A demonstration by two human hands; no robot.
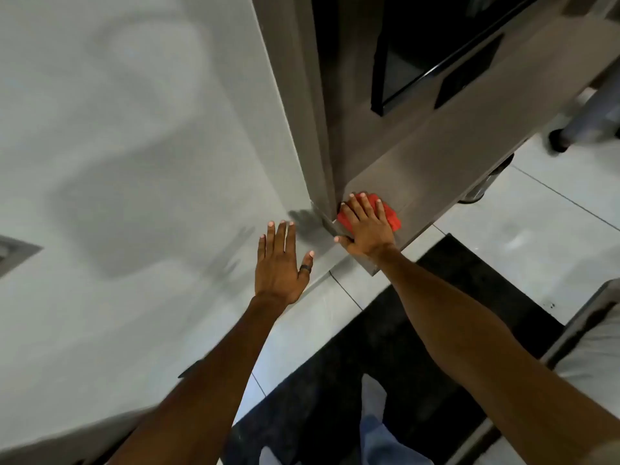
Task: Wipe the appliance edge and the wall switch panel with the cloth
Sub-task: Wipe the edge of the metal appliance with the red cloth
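Observation:
A tall steel appliance (436, 156) with a dark glass door stands against the white wall (134, 129). My right hand (367, 226) lies flat on a red cloth (391, 216), pressing it against the appliance's lower front near its left corner edge. My left hand (280, 263) is spread flat on the wall just left of that corner, holding nothing; a dark ring sits on its thumb. A grey panel (13, 253) shows at the left edge of the wall, cut off by the frame; I cannot tell whether it is the switch panel.
A black mat (419, 347) lies on the pale tiled floor (536, 229) below me, with my legs above it. Another person's leg and shoe (570, 132) stand at the right. A grey-framed object (590, 330) sits at lower right.

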